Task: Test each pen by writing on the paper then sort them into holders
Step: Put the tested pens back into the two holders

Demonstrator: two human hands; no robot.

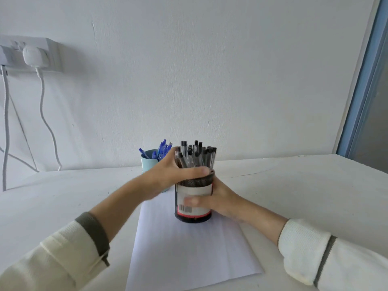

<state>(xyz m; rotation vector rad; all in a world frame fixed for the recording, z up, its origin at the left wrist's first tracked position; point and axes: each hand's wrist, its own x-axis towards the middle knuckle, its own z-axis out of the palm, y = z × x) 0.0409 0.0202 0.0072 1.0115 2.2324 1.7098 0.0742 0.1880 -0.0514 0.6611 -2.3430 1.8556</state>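
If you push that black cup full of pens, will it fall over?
Probably, if pushed near the top: the black cup is tall and narrow, and the black pens stick out above its rim, so it looks top-heavy. It sits on smooth paper, so a low push might slide it instead.

The mesh holder [194, 182] looks like black woven metal wire with a rough texture. It is wrapped in a smooth paper label [195, 191] with a slight sheen. The black pens [197, 156] have clear, glossy plastic barrels, and the blue pens [162, 149] are shiny plastic too. The pale blue cup [148, 163] looks smooth and matt. The paper [189, 248] is smooth, matt white. The table [304, 196] is matt and faintly scuffed. The sleeves [304, 244] are ribbed knitted cloth.
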